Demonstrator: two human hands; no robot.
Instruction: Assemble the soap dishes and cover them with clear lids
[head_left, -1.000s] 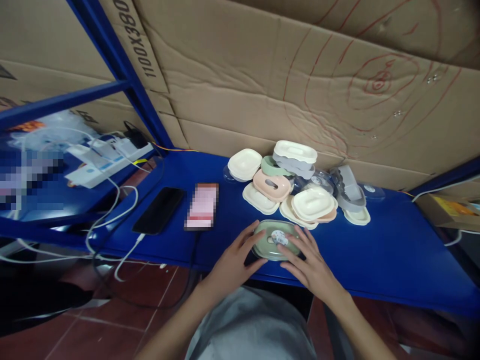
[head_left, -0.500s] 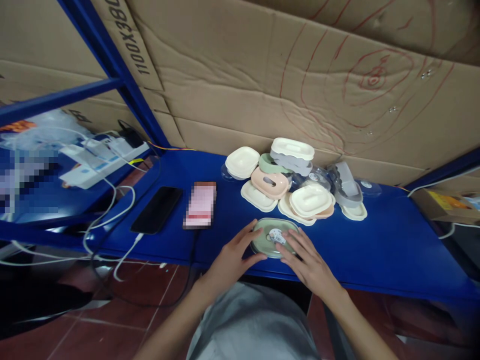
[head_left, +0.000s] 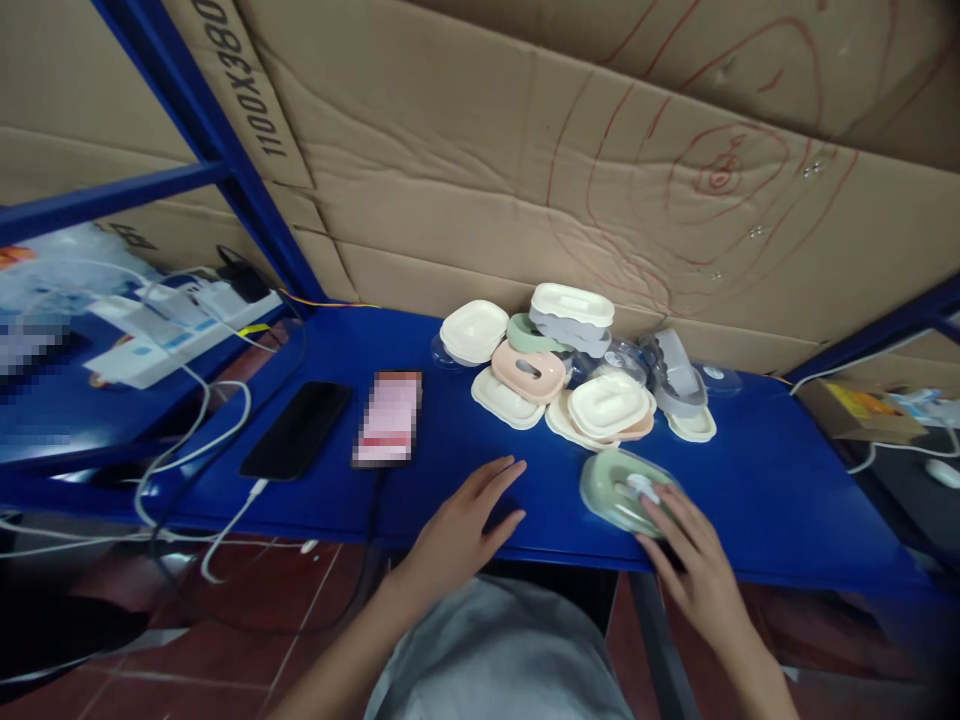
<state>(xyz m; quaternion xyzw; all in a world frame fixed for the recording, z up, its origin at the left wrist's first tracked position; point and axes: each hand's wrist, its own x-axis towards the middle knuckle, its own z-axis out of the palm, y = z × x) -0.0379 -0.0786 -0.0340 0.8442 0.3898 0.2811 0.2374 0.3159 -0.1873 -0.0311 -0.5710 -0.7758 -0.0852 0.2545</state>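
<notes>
A pale green oval box (head_left: 619, 487) with a clear lid and a round sticker lies near the front edge of the blue shelf (head_left: 787, 500). The fingers of my right hand (head_left: 694, 560) rest flat on its near right side, stretched out. Left of the box, my left hand (head_left: 461, 525) lies open on the bare blue surface, fingers spread, touching nothing else. Behind both hands sits a heap of cream, pink, green and grey oval boxes and lids (head_left: 577, 375).
A black phone (head_left: 296, 430) on a white cable and a second phone (head_left: 388, 418) lie left of my hands. A white power strip (head_left: 161, 335) with plugs and wires sits further left. Cardboard sheets (head_left: 487, 180) form the back wall. A small carton (head_left: 855, 410) stands at right.
My right hand has slid the green box to the right along the shelf front. My left hand has come off the box and rests on the surface.
</notes>
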